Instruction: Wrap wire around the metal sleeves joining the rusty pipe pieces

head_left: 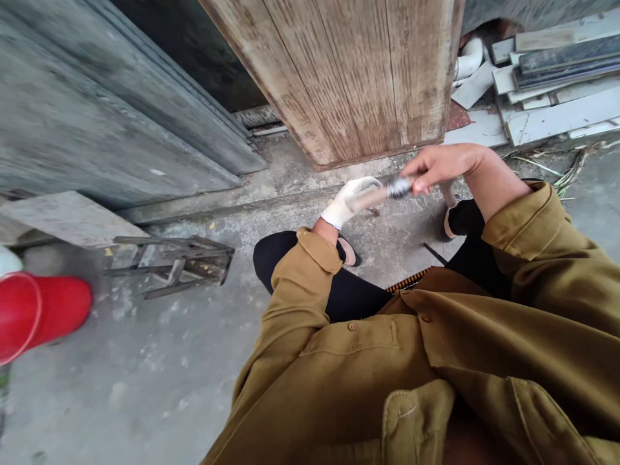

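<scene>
Head view: the rod [375, 196] lies level between 2 hands. Gloved left hand [347, 200] wraps its left end; bare right hand [438, 168] pinches the dark collar [400, 187].

Concrete floor [145, 361]: metal frame [179, 263], slabs [552, 116].

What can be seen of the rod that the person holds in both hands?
The rod is thin and short, pale brownish along its length, with a dark grey metal-looking collar near the right end. It lies nearly level, above the concrete ground. The gloved left hand grips its left end; the bare right hand pinches the collar.
</scene>
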Motion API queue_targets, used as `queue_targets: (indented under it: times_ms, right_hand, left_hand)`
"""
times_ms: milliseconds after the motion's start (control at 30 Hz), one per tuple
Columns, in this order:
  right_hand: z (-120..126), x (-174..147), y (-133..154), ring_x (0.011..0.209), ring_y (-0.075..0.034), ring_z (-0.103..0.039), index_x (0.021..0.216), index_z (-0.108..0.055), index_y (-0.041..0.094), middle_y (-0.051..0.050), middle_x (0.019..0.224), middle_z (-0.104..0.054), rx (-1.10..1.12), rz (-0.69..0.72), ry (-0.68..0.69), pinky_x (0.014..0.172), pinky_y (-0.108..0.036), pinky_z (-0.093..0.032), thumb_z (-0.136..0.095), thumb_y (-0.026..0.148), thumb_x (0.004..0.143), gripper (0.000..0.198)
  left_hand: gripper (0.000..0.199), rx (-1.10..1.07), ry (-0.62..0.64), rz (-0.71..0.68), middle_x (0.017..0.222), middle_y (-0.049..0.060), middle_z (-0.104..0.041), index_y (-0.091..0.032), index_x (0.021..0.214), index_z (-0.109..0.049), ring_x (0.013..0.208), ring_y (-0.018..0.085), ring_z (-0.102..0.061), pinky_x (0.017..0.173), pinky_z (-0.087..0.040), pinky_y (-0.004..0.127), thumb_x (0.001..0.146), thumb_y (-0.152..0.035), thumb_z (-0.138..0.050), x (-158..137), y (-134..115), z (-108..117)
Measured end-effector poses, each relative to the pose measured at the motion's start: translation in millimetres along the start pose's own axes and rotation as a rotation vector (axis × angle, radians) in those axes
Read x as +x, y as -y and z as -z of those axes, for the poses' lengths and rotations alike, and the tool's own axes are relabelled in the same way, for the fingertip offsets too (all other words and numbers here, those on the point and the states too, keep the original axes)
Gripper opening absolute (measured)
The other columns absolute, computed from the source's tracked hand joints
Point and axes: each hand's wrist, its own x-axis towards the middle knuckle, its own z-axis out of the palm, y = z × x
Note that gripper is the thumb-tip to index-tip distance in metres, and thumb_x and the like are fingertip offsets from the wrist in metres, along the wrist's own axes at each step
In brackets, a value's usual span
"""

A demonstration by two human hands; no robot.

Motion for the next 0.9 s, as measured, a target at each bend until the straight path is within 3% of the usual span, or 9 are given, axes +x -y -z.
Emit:
queue_targets:
  times_ms: [100, 167, 233, 367, 500, 567, 700, 800, 900]
  right_hand:
    - [6.9, -1.2, -7.0, 0.065, -0.009, -0.052, 0.087, -0.063, 0.016, -0.002, 0.075, -0.063, 0.072, 0.104, -0.557, 0.063, -0.024, -0.043, -0.076, 0.052, 0.093, 0.039]
    - [10.4, 4.0, -14.3, 0.063, -0.010, -0.050, 0.084, -0.059, 0.016, -0.003, 0.072, -0.061, 0.041, -0.032, -0.827, 0.063, -0.025, -0.043, -0.067, 0.041, 0.101, 0.031]
    - [11.8, 11.5, -20.4, 0.065, -0.011, -0.052, 0.082, -0.059, 0.016, -0.003, 0.070, -0.060, -0.124, -0.251, -0.935, 0.066, -0.027, -0.043, -0.064, 0.029, 0.102, 0.025]
    - [5.8, 21.0, -22.7, 0.073, -0.012, -0.056, 0.076, -0.066, 0.011, -0.002, 0.067, -0.060, -0.507, -0.539, -0.678, 0.073, -0.026, -0.039, -0.079, 0.014, 0.088, 0.018]
    - [-8.7, 20.4, -17.2, 0.055, -0.003, -0.043, 0.075, -0.071, 0.002, 0.004, 0.054, -0.055, -0.276, -0.727, -0.143, 0.061, -0.021, -0.028, -0.080, 0.003, 0.083, 0.012]
    - [-15.1, 19.4, -14.2, 0.050, 0.001, -0.041, 0.075, -0.071, -0.001, 0.007, 0.053, -0.054, -0.154, -0.715, -0.017, 0.058, -0.018, -0.025, -0.078, -0.001, 0.083, 0.010]
    - [-16.3, 14.9, -7.8, 0.053, 0.005, -0.045, 0.074, -0.065, -0.001, 0.010, 0.059, -0.056, 0.048, -0.499, 0.060, 0.061, -0.011, -0.027, -0.072, 0.001, 0.088, 0.016]
    - [-7.6, 6.0, -4.8, 0.057, 0.001, -0.052, 0.077, -0.068, 0.004, 0.007, 0.060, -0.057, 0.090, -0.285, 0.068, 0.060, -0.012, -0.034, -0.084, 0.020, 0.086, 0.024]
    - [1.7, -1.4, -6.1, 0.062, -0.005, -0.055, 0.086, -0.070, 0.009, 0.002, 0.070, -0.062, 0.200, 0.060, -0.203, 0.061, -0.017, -0.042, -0.091, 0.045, 0.080, 0.043]
  left_hand:
    - [0.034, -0.033, 0.093, 0.012, 0.069, 0.004, -0.062, -0.013, 0.086, -0.069, 0.058, 0.011, -0.052, 0.056, -0.042, 0.022, 0.094, -0.046, -0.070, 1.1, 0.1, -7.1]
    - [0.034, -0.044, 0.177, 0.013, 0.073, 0.005, -0.064, -0.012, 0.087, -0.071, 0.057, 0.009, -0.050, 0.054, -0.039, 0.022, 0.092, -0.046, -0.071, -0.3, -3.3, -10.6]
    - [0.031, -0.039, 0.235, 0.025, 0.077, 0.006, -0.067, -0.012, 0.088, -0.072, 0.055, 0.008, -0.047, 0.053, -0.036, 0.022, 0.091, -0.043, -0.071, -2.7, -7.8, -12.3]
    - [0.025, 0.035, 0.218, 0.026, 0.077, 0.006, -0.068, -0.012, 0.088, -0.073, 0.057, 0.009, -0.048, 0.055, -0.037, 0.023, 0.092, -0.036, -0.066, -7.0, -15.2, -8.6]
    - [0.019, 0.190, 0.131, 0.005, 0.076, 0.005, -0.068, -0.012, 0.083, -0.072, 0.064, 0.012, -0.052, 0.063, -0.043, 0.025, 0.087, -0.030, -0.065, -7.3, -15.9, -0.2]
    - [0.018, 0.227, 0.118, 0.009, 0.077, 0.004, -0.069, -0.012, 0.082, -0.071, 0.067, 0.012, -0.054, 0.067, -0.045, 0.025, 0.085, -0.028, -0.064, -5.8, -13.5, 3.8]
    - [0.017, 0.246, 0.095, 0.032, 0.076, 0.003, -0.068, -0.013, 0.083, -0.069, 0.070, 0.013, -0.056, 0.071, -0.048, 0.026, 0.085, -0.029, -0.063, -0.2, -5.2, 8.9]
    - [0.018, 0.249, 0.033, 0.059, 0.077, 0.003, -0.067, -0.013, 0.086, -0.069, 0.069, 0.014, -0.056, 0.070, -0.047, 0.027, 0.087, -0.031, -0.067, 3.2, -0.4, 8.8]
    - [0.025, 0.162, 0.028, 0.092, 0.075, 0.003, -0.063, -0.014, 0.086, -0.068, 0.062, 0.012, -0.053, 0.059, -0.042, 0.024, 0.092, -0.038, -0.067, 2.3, -0.9, 5.4]
